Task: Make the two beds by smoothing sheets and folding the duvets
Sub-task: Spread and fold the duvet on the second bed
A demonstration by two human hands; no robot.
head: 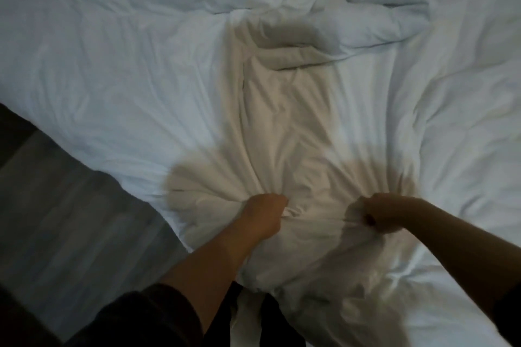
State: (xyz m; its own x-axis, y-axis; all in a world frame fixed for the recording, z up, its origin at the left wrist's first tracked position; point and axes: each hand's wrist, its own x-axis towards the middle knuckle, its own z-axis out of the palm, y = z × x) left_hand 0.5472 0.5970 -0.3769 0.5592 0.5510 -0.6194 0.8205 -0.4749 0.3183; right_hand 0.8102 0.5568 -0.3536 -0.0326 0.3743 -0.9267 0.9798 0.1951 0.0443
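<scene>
**Where's the duvet now?**

The duvet (282, 121) lies spread over the bed (84, 79) in front of me. Its near edge is bunched up where I stand. Folds fan out from my two fists toward the far side, and at the far right it heaps into a thick rumple.

**And your hands?**

Both grip it. My left hand (265, 214) is curled round a gather of the cloth. My right hand (386, 213), near it, pinches another gather. A short stretch of fabric runs taut between them.

**How far along are you?**

Early, I'd judge. Nothing here is folded, and creases run all over. The flatter white stretch at the left may be a sheet or more of the duvet; I cannot tell which. The second bed is out of view, so I can't speak for it.

**What else is around?**

Grey floor (70, 205) to my left, just beside the bed, and my dark sleeve (158, 315) at the bottom.
</scene>
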